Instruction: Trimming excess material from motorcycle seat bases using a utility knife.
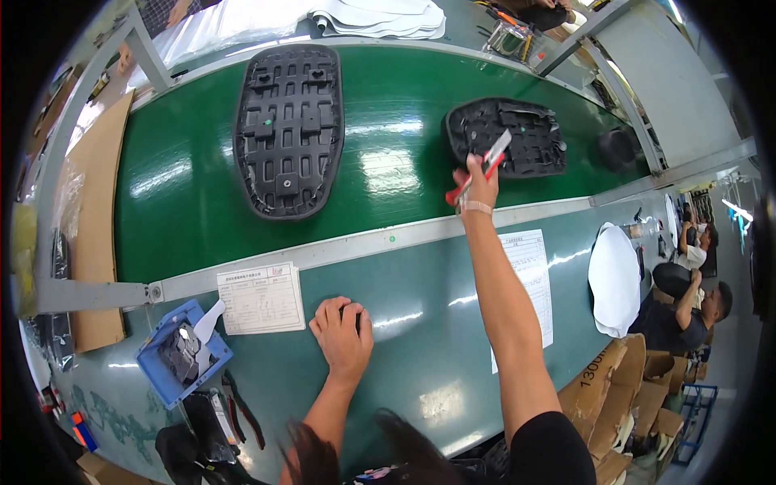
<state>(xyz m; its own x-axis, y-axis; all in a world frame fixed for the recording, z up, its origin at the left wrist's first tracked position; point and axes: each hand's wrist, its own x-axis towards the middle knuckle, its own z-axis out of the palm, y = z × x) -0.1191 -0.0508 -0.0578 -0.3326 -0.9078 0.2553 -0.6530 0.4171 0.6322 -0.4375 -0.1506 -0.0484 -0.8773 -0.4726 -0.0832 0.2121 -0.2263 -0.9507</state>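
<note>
**Knife over the smaller panel, larger panel set apart**

Your work seems to be at the smaller black, ribbed, round-cornered moulded panel (533,144), which lies to your right on the glossy green belt (388,97). The knife is over it with the blade bared, but no finished edge can be made out, so how much is done and how much is left cannot be told. The larger black, ribbed, oblong moulded panel (291,137) lies well to the left on the same belt, with neither hand on it; whether it has been worked is equally unclear.

Your right hand (480,186) has its fingers wrapped around a red utility knife with a silver blade (499,148). The blade overlaps the smaller panel's near side in view; whether it touches cannot be told.

Your left hand (343,343) rests palm down on the teal bench (412,323), its fingers bent and close together. Something dark shows by the thumb, but you may or may not be gripping it.
</note>
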